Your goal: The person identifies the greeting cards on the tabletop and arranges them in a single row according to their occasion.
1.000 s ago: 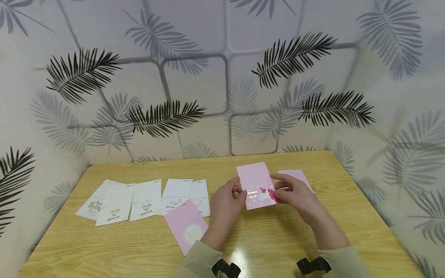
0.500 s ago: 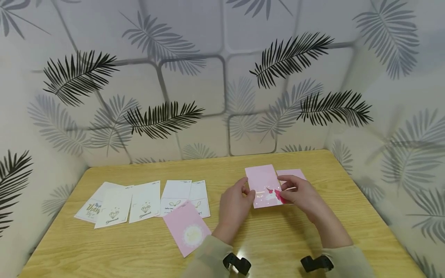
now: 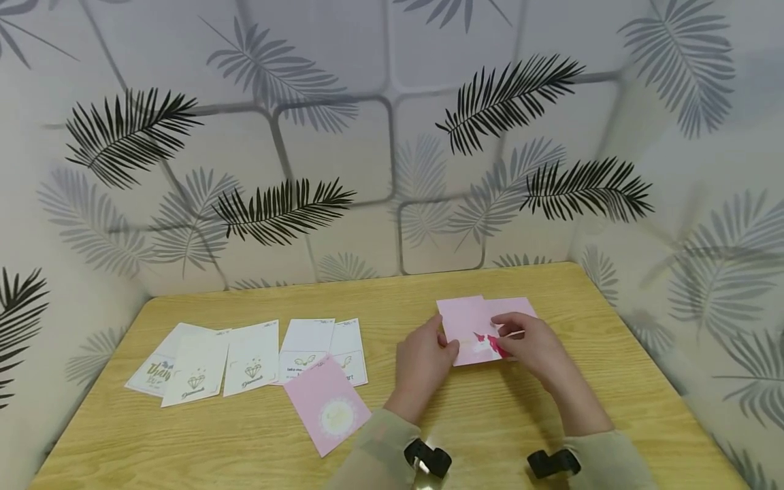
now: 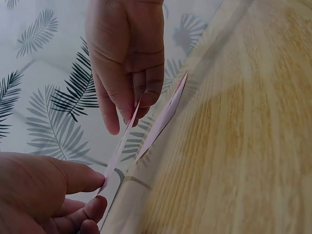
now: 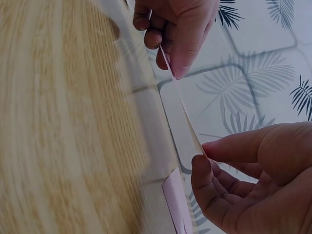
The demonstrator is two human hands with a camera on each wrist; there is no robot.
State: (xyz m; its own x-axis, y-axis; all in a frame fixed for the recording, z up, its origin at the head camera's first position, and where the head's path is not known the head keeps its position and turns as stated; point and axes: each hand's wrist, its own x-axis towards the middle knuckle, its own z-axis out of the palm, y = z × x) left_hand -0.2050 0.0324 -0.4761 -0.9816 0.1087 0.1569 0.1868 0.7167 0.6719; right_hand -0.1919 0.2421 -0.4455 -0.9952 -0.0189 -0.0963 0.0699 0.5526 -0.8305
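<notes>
A pink card with a unicorn print (image 3: 464, 332) is held between both hands, raised off the table in the wrist views. My left hand (image 3: 424, 361) pinches its left edge between thumb and fingers. On the opposite edge my right hand (image 3: 534, 347) pinches it near the unicorn's red mane. Edge-on in the left wrist view, the card (image 4: 116, 155) spans from one hand to the other. Behind it, a second pink card (image 3: 514, 307) lies on the table, partly covered by the held card and my right hand in the head view.
To the left on the wooden table (image 3: 202, 442) lie several white cards (image 3: 251, 359), some overlapping. A pink card with a pale round print (image 3: 327, 407) lies across the lower part of two winged white cards (image 3: 307, 340). A leaf-patterned backdrop (image 3: 343, 170) rises behind the table.
Both hands have shifted right with the unicorn card, which has come down a little and now overlaps the pink card behind it. The camera view has drifted slightly.
</notes>
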